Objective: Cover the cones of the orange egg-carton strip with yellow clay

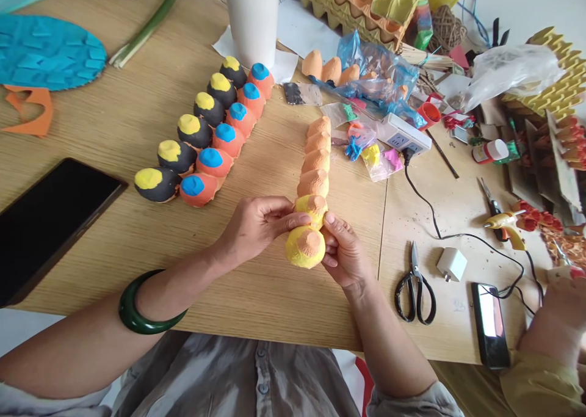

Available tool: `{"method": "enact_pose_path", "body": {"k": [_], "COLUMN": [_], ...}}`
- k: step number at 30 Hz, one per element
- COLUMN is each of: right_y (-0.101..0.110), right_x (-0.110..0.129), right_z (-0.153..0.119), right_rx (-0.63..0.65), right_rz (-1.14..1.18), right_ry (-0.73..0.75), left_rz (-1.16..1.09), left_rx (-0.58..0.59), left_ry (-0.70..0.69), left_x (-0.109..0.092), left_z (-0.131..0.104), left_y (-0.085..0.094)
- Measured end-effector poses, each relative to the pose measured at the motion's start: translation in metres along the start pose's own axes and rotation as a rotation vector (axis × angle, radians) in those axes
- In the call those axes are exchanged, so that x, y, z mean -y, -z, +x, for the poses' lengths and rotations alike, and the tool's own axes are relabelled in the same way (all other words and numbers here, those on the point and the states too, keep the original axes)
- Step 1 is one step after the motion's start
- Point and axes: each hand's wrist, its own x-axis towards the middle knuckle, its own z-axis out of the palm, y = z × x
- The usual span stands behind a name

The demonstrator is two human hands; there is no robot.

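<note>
A narrow strip of orange egg-carton cups point(315, 160) points away from me in the middle of the table. Yellow clay covers the sides of its two nearest cups, leaving their tips orange. My left hand point(256, 224) pinches the second cup from the left, thumb on the yellow clay. From the right, my right hand point(343, 249) grips the strip between the two yellow cups, fingers partly hidden beneath. Left of the strip stand a row of black cups with yellow tops point(194, 130) and a row of orange-red cups with blue tops point(227, 138), side by side.
A white vase point(251, 20) stands behind the rows. A tablet point(50, 221) lies at left. Clay bags point(378, 154), a power strip point(403, 137), scissors point(414, 289), a white plug point(452, 264) and a phone point(491, 325) are at right. Another person's hand point(565, 301) is at the right edge.
</note>
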Motion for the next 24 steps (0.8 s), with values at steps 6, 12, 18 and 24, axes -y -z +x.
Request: {"method": "enact_pose_path", "body": {"k": [6,12,18,24], "right_y": [0.002,0.008,0.009,0.002], "right_x": [0.002,0.008,0.010,0.010], "right_z": [-0.001,-0.003,-0.005,-0.009], "right_rx": [0.075,0.058,0.087,0.069], "right_rz": [-0.053,-0.091,-0.117,-0.138], "right_ry": [0.011,0.060,0.073,0.089], "left_rz": [-0.129,-0.423,-0.421,-0.263], "left_rx": [0.070,0.420,0.477,0.382], "left_ry": [0.035,0.072,0.153,0.195], "left_x": [0.003,0.000,-0.005,0.003], "left_z": [-0.002,0.001,0.006,0.012], "left_y": [0.000,0.010,0.017,0.020]}}
